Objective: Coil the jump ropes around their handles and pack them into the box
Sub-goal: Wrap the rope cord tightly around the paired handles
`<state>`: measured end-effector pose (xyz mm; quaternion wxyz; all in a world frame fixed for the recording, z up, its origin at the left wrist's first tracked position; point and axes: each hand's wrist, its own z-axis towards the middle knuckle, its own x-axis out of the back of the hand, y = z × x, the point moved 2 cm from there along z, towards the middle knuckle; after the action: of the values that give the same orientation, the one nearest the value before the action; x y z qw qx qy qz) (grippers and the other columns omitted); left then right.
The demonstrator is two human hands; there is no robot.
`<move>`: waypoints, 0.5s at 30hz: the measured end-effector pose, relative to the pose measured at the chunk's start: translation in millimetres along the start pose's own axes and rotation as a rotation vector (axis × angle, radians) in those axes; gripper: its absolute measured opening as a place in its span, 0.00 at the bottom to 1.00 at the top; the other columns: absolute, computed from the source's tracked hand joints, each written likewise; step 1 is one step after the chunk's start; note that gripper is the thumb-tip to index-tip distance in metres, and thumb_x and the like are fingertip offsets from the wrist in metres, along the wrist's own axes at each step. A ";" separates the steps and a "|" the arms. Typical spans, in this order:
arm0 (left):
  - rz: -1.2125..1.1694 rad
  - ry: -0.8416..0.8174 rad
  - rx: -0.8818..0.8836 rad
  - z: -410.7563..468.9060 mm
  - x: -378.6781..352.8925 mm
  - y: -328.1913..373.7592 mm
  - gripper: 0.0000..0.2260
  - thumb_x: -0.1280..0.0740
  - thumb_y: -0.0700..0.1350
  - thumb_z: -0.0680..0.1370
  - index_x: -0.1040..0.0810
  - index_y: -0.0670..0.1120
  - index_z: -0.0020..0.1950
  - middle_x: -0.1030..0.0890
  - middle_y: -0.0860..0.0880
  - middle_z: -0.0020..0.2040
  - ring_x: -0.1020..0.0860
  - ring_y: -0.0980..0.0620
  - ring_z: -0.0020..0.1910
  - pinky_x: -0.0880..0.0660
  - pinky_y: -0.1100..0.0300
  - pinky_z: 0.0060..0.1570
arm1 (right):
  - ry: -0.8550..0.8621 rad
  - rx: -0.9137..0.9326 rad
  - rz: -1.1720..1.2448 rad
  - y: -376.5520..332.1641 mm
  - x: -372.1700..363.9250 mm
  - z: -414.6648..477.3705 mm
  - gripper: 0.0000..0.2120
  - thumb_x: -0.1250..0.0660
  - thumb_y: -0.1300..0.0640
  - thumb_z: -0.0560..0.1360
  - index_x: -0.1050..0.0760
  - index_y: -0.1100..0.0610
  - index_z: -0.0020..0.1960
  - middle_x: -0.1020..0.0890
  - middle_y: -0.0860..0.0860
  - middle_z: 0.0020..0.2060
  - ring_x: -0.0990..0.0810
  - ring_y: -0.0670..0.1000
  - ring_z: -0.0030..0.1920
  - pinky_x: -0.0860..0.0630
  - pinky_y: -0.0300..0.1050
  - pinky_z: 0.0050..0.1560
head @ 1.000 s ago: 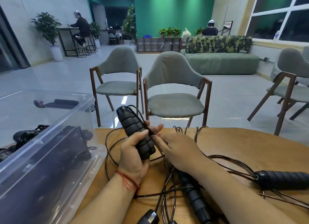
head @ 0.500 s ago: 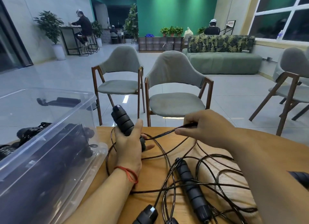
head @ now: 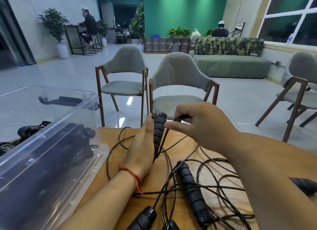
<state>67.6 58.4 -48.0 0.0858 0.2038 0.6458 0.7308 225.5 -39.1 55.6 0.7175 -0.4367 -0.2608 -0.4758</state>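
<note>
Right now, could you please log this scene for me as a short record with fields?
left hand: holds a black handle, top end up
right hand: pinches the rope beside the handle's top
table: spare handles lying in tangled loops
box: clear, on the left, packed ropes inside

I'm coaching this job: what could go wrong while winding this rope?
The thin black cord pinched by the right hand leads into tangled loops on the wooden table; winding it onto the black ribbed handle in the left hand might knot it or drag the loose ribbed handle lying there.
</note>
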 end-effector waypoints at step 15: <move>0.356 -0.403 -0.404 -23.3 -7.3 6.7 0.14 0.41 0.50 0.85 0.21 0.62 0.65 0.16 0.56 0.49 0.17 0.54 0.49 0.20 0.51 0.47 | -0.052 -0.114 0.154 16.9 -17.6 -0.9 0.20 0.23 0.28 0.67 0.22 0.44 0.37 0.21 0.39 0.32 0.23 0.43 0.36 0.29 0.42 0.37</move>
<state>65.6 33.4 -44.7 0.1214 0.4325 0.4121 0.7927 233.6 -29.0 34.9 0.7188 -0.5079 -0.2175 -0.4219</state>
